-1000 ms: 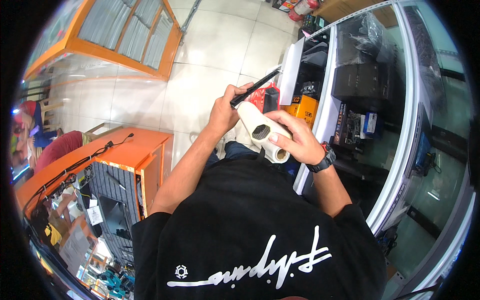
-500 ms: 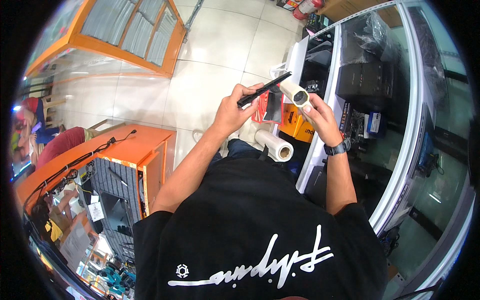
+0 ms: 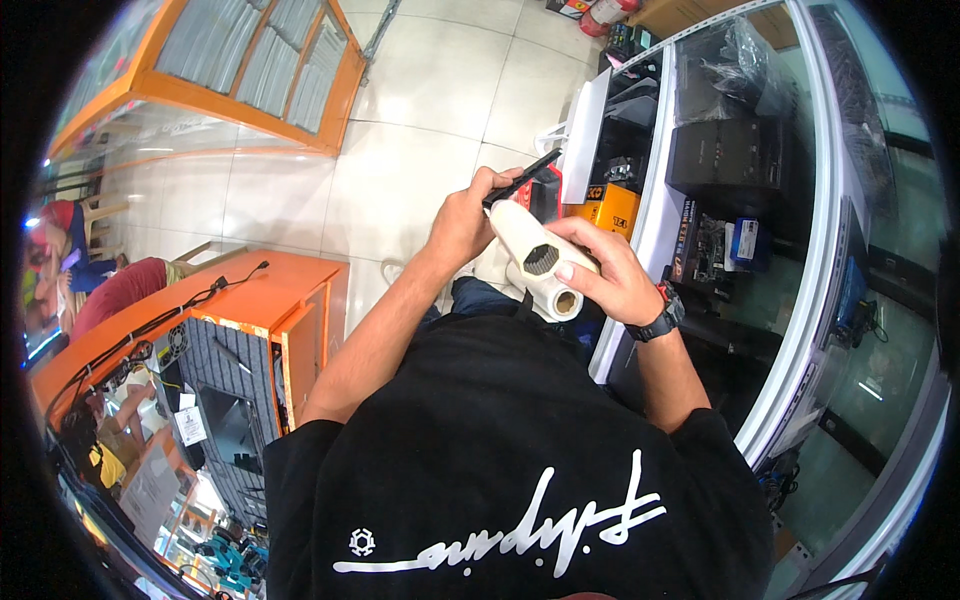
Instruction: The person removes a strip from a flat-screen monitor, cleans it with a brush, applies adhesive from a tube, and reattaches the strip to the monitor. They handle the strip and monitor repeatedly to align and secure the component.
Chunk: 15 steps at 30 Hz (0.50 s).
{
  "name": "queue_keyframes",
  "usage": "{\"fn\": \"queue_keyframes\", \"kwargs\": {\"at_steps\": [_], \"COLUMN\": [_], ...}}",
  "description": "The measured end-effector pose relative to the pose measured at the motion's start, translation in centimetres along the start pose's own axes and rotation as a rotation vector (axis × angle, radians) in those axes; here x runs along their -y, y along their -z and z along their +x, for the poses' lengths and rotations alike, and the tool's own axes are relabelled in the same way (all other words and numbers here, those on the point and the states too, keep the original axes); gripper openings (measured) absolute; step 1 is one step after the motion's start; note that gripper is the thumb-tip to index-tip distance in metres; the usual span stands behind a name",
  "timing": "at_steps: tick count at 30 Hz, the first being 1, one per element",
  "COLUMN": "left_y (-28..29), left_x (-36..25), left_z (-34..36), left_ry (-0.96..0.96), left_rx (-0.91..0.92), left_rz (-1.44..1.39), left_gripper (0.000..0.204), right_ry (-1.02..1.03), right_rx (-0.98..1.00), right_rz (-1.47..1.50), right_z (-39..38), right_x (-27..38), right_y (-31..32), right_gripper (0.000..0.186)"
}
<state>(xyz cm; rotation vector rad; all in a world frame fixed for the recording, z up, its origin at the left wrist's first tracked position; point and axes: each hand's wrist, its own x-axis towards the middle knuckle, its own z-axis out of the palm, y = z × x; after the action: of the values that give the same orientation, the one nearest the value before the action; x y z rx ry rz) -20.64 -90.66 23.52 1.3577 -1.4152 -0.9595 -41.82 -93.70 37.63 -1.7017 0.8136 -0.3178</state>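
Observation:
My left hand [image 3: 462,222] is closed on a slim, flat black bar [image 3: 538,172] whose exact kind I cannot make out. The bar slants up to the right. In my right hand [image 3: 607,275] is a pale roll of wrap [image 3: 520,225], with the thumb by its open, dark-ribbed end. That end points toward me, and the roll's far end meets the bar near my left fingers. Just beneath it, a larger roll of clear film [image 3: 565,303] stands low in front of my legs, partly covered by the held roll and right hand.
A metal shelf rack [image 3: 655,150] with boxes runs along my right. A yellow-orange box [image 3: 610,208] and a red packet [image 3: 545,190] lie beyond my hands. An orange cabinet [image 3: 290,280] stands at left, an orange-framed display case [image 3: 335,135] farther off. People sit at far left.
My right hand has brought the pale roll down and left, turning its open end toward me. The roll now overlaps the black bar's near end. My left hand has barely moved.

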Motion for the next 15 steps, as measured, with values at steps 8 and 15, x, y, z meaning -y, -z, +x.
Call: {"fn": "queue_keyframes", "kwargs": {"at_steps": [8, 15], "left_y": [0.6, 1.0], "left_x": [-1.2, -0.7], "left_z": [-0.2, -0.3], "left_ry": [0.066, 0.142], "left_rx": [-0.088, -0.147], "left_rz": [-0.233, -0.394], "left_gripper": [0.022, 0.021], "right_ry": [-0.170, -0.343], "right_rx": [-0.212, -0.395], "right_rz": [0.299, 0.270], "right_z": [-0.5, -0.1], "right_x": [-6.1, -12.2], "right_y": [3.8, 8.4], "right_gripper": [0.034, 0.037]}}
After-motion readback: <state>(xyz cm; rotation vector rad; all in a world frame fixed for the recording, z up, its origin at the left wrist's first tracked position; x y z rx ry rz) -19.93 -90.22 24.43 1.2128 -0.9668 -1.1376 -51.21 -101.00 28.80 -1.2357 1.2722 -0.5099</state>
